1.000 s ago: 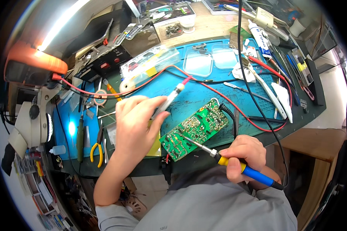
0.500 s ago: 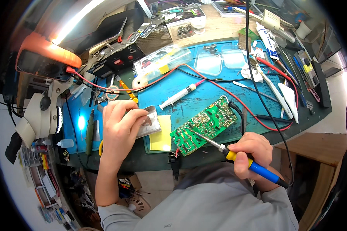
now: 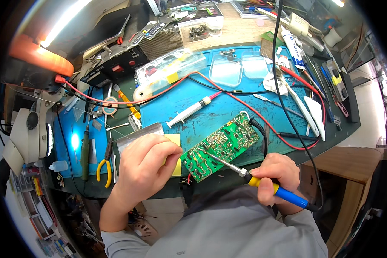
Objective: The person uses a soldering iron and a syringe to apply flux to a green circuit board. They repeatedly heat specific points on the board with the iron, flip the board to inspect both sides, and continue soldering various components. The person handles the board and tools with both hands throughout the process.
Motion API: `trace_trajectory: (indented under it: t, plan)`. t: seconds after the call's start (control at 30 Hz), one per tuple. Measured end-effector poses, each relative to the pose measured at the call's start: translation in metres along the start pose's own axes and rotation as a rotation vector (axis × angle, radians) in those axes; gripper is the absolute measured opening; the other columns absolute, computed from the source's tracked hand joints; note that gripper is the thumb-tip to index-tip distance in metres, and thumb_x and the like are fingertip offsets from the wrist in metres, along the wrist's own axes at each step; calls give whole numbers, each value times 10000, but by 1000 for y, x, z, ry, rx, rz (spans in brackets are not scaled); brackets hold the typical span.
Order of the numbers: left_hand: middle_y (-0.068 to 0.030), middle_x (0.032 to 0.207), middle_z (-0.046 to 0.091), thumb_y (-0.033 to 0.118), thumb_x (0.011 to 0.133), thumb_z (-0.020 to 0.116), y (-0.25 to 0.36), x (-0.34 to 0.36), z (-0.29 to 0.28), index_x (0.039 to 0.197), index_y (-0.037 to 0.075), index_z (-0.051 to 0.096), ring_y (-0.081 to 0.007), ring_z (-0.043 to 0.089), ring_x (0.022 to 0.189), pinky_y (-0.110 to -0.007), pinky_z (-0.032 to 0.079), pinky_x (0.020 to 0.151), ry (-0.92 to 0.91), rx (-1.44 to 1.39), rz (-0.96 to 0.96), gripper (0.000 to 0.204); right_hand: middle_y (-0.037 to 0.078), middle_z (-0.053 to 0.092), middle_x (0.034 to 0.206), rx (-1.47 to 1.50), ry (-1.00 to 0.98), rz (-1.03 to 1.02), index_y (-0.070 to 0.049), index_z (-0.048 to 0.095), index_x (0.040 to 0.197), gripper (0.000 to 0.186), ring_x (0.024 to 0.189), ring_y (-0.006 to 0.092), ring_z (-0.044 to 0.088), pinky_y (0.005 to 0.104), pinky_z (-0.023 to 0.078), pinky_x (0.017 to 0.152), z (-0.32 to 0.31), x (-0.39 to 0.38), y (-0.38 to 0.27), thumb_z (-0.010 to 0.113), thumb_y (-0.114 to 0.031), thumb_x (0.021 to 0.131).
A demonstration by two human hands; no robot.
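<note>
My left hand (image 3: pixel 144 165) pinches a thin wire (image 3: pixel 187 151) at the board's left end. My right hand (image 3: pixel 277 178) is closed round a yellow-and-blue soldering iron (image 3: pixel 293 197), whose tip touches or hovers just over the green circuit board (image 3: pixel 228 139); I cannot tell which. The board lies component-covered on the blue mat (image 3: pixel 185 133), with cables at both ends. Beside my left hand are a yellow paper pad (image 3: pixel 175 167) and a silver metal sheet or tray (image 3: pixel 139 131). A syringe (image 3: pixel 187 112) with a pink tip lies above them.
An orange meter (image 3: pixel 41 58), white microscope (image 3: pixel 30 142), yellow pliers (image 3: pixel 103 170) and green pen-like tool (image 3: pixel 85 159) are leftward. Clear boxes (image 3: pixel 225 69) and black power unit (image 3: pixel 116 69) stand behind. Tweezers, tools and a white tube (image 3: pixel 293 47) crowd the right, crossed by cables.
My left hand let go of the syringe, reached to the metal sheet, then moved right and down with a thin wire. The soldering iron stayed on about the same spot of the board.
</note>
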State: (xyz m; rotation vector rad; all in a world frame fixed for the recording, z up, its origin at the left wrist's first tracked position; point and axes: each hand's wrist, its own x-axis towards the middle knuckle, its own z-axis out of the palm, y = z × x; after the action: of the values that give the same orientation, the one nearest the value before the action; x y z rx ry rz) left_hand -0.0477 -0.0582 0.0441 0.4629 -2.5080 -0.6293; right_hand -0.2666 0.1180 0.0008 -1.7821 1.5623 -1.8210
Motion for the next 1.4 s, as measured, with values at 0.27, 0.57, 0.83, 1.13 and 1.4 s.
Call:
trace_trajectory:
  t: [0.27,0.57,0.83,1.13,1.4]
  plan:
    - [-91,860,612,-19,704,806,-11,-2,12,902,37,661,-254,609,704,-350,485,582,55,-73,37,251,4,614,581,20,-40,-9,-16,681,850,110,442,120,542,244,428,420,-1,2,0,608,-44,772]
    - [-79,849,607,11,642,826,-15,-5,18,898,38,684,-251,598,694,-350,465,578,64,-106,124,295,14,613,591,57,-67,124,-15,684,851,112,453,119,553,247,421,434,-5,-1,0,608,-47,774]
    - [-81,850,615,5,626,823,-16,-6,18,893,33,682,-251,605,695,-350,455,569,68,-107,109,304,16,608,596,99,-89,108,-13,687,854,110,452,118,544,245,418,434,-6,1,2,615,-62,786]
    - [-87,854,620,0,643,823,-16,-9,19,900,24,676,-250,613,698,-341,465,572,72,-134,87,297,19,607,598,109,-69,186,-16,688,856,113,459,115,543,245,413,428,-7,1,1,617,-64,781]
    - [-91,854,624,-3,647,821,-16,-9,20,902,20,681,-251,619,696,-343,481,576,81,-154,87,292,15,606,598,114,-87,176,-22,692,852,110,461,117,549,246,424,433,-8,2,1,623,-67,779]
